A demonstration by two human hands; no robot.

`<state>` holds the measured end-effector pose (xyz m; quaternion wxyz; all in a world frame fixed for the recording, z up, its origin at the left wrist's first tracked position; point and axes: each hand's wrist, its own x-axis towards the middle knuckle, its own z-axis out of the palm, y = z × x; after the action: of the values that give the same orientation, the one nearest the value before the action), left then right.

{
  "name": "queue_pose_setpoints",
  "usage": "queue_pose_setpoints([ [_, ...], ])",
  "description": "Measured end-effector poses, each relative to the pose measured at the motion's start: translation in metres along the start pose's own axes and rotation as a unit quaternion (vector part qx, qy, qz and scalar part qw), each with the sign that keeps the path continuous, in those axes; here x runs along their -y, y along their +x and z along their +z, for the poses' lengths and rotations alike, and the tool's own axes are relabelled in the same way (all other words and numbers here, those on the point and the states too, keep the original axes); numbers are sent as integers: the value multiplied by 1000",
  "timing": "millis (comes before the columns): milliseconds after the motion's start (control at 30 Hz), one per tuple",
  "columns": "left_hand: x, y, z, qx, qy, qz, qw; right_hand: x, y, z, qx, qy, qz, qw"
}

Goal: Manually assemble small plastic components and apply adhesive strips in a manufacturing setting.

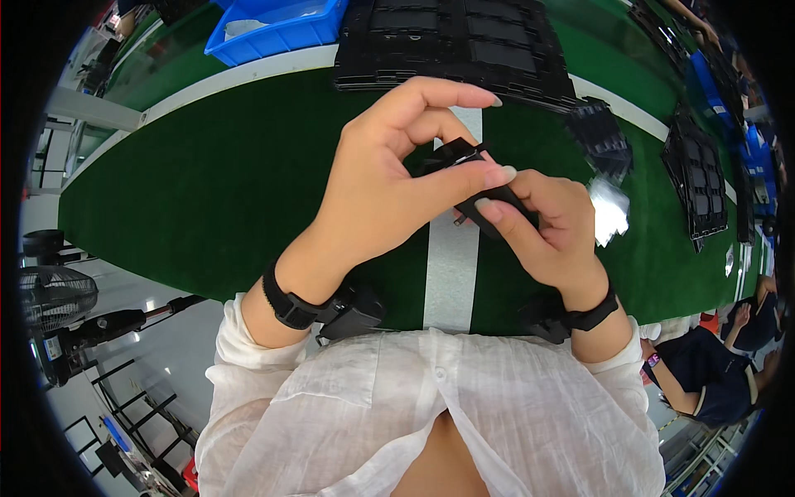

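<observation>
Both of my hands hold a small black boxy part (490, 224) above the green work surface. What kind of part it is I cannot make out. My left hand (377, 174) grips its upper end, thumb laid across the top, while the index finger stretches out above without touching it. My right hand (551, 224) pinches the lower right side, with the thumb on the near face and curled fingers behind. A thin black piece stands up at the part's far end, under my left fingers. My fingers cover much of the part.
Beyond my hands lie stacked black trays (451, 45), with a blue bin (273, 31) to their left. Black packets (600, 137) and shiny clear pouches (609, 209) lie right of my hands. Another black tray (702, 182) is farther right. A person in dark clothes (704, 373) sits at right.
</observation>
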<state>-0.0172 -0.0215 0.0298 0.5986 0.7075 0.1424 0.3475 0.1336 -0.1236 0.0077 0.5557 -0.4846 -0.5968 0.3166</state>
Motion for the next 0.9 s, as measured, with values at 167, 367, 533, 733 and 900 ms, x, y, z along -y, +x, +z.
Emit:
queue_pose_setpoints([
  [167, 0, -2, 4, -22, -172, -98, 980, 1, -2, 5, -40, -40, 12, 998],
  [367, 8, -3, 7, -28, -229, -150, 961, -3, -3, 6, -46, -6, 54, 997],
  [533, 11, -6, 8, 14, -216, -148, 965, 4, 1, 6, -13, 246, 164, 955],
  [733, 30, -5, 12, 119, -419, -90, 896, -1, 1, 4, -3, 328, 161, 931],
  [900, 20, -11, 30, 83, -76, 7, 994, 1, 2, 16, -76, 227, 164, 957],
])
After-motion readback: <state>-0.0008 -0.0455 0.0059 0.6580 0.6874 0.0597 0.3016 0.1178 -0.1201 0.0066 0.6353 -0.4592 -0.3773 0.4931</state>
